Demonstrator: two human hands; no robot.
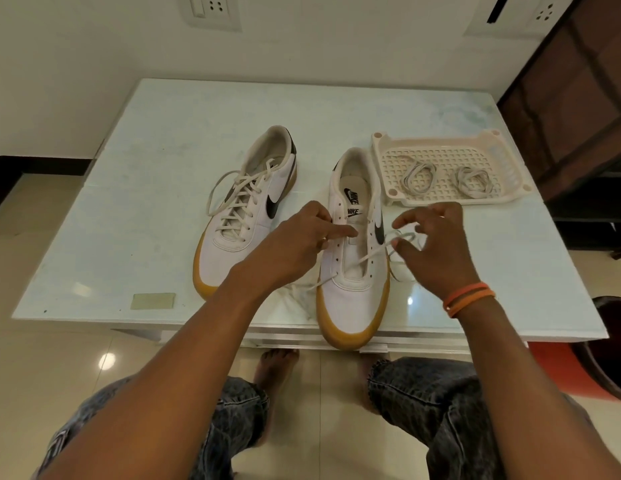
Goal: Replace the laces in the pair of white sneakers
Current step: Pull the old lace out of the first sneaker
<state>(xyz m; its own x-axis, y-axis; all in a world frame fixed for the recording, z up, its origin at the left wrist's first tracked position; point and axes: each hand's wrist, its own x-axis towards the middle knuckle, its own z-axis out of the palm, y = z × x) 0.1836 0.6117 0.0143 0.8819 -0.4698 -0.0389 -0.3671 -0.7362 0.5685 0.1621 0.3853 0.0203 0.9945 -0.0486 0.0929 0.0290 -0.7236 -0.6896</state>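
Right hand pinching lace beside near sneaker; left hand fingers resting on eyelets.

Both forearms extend forward; left hand curled with index finger extended, right hand fingers curled, pinching.

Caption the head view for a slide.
Right hand pinches a lace through the nearer sneaker; left hand steadies it; spare laces wait in the tray.
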